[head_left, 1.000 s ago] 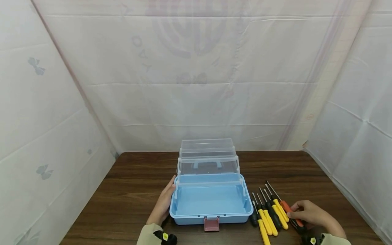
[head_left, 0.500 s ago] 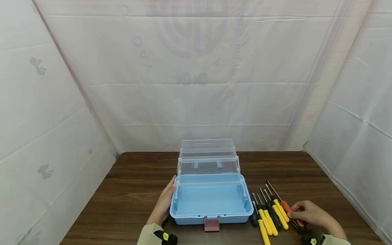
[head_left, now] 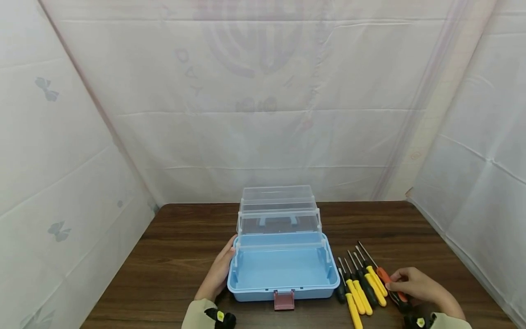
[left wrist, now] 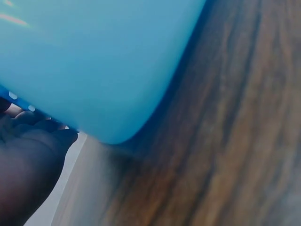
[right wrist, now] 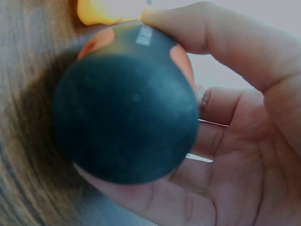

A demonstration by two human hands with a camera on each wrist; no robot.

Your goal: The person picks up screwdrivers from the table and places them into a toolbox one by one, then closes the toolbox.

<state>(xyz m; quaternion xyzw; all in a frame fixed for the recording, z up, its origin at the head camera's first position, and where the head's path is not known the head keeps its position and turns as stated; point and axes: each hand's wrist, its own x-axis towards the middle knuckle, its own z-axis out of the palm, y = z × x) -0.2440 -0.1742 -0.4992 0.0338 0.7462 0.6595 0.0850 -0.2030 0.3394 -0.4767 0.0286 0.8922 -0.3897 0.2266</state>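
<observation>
A light blue toolbox (head_left: 283, 269) with its clear lid and trays (head_left: 279, 201) raised stands mid-table. Along its left side lies my left hand (head_left: 218, 273), fingers straight and touching the wall. The left wrist view has the blue wall (left wrist: 103, 70) close up, with part of the hand (left wrist: 33, 150) at its edge. My right hand (head_left: 419, 288) holds an orange and black screwdriver (head_left: 384, 275) by its handle at the right end of a row. In the right wrist view, thumb and fingers curl round the handle, its round black end (right wrist: 127, 117) facing the camera.
Several yellow and black screwdrivers (head_left: 362, 292) lie side by side between the toolbox and my right hand, tips pointing away. A pink latch (head_left: 284, 301) hangs at the toolbox front. White sheets (head_left: 263, 137) enclose the wooden table (head_left: 172, 265) at the back and sides.
</observation>
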